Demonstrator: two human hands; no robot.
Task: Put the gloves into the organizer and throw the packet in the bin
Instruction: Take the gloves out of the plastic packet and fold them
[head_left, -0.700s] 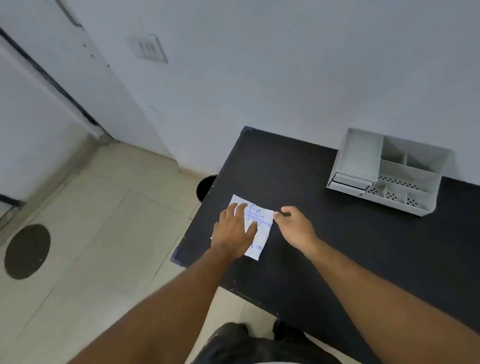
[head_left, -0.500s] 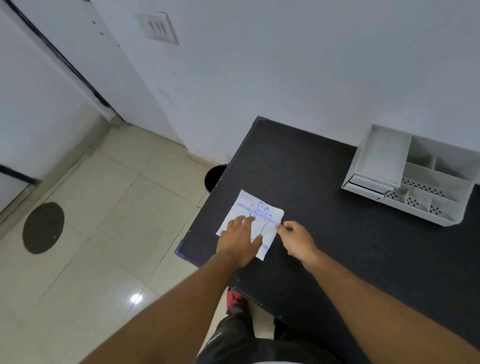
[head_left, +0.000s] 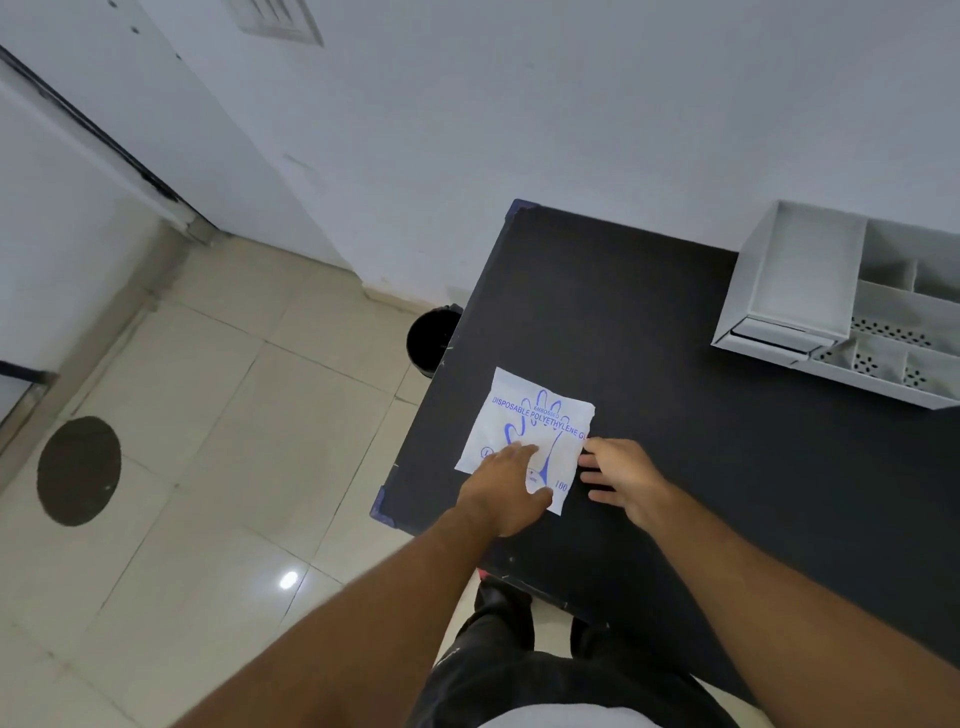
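Note:
A white packet of disposable gloves (head_left: 535, 421) with blue print lies flat near the front left corner of the black table (head_left: 675, 415). My left hand (head_left: 506, 488) rests palm down on the packet's near part, pressing it to the table. My right hand (head_left: 621, 478) lies just right of the packet, fingers spread and touching its right edge. The white organizer (head_left: 800, 275) with several compartments stands at the back right of the table. A black bin (head_left: 431, 340) stands on the floor by the table's left edge, partly hidden by the tabletop.
A white wall runs behind the table, with a switch plate (head_left: 278, 21) at the top. Pale floor tiles spread to the left, with a dark round cover (head_left: 78, 470) set in them. My legs show below the table's front edge.
My left hand has slid back toward the packet's near edge, uncovering more of the print. My right hand has opened its fingers beside the packet. The camera has come closer and tilted down.

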